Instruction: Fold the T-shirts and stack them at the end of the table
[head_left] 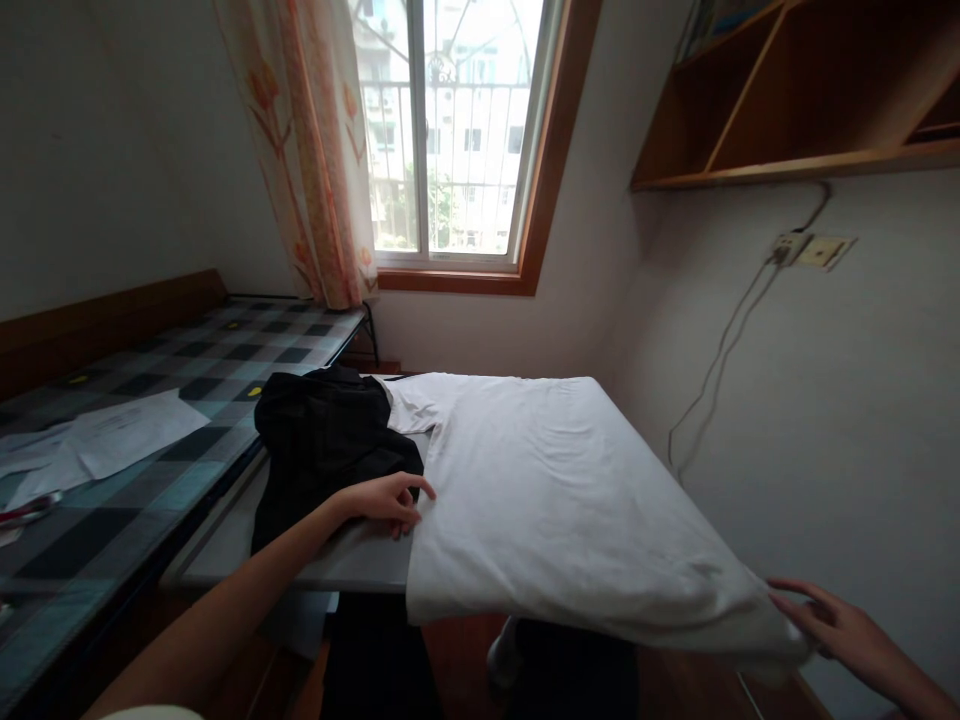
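Observation:
A white T-shirt (pixel 540 480) lies spread over a grey table (pixel 352 560), a sleeve pointing left near the far end. Its near hem hangs over the front edge. My right hand (pixel 832 620) grips the hem's right corner and holds it stretched out to the right. By the shirt's left edge rests my left hand (pixel 391 500), its index finger extended to the cloth and the other fingers loosely bent, holding nothing. Under and behind that wrist is a crumpled black garment (pixel 322 430) on the table's left side.
To the left, a bed with a checked cover (pixel 165 350) carries loose papers (pixel 112 440). A wooden shelf (pixel 750 165) hangs on the right wall above a socket (pixel 791 248) with a dangling cable (pixel 724 350). A curtain (pixel 319 150) hangs beside the window (pixel 465 140).

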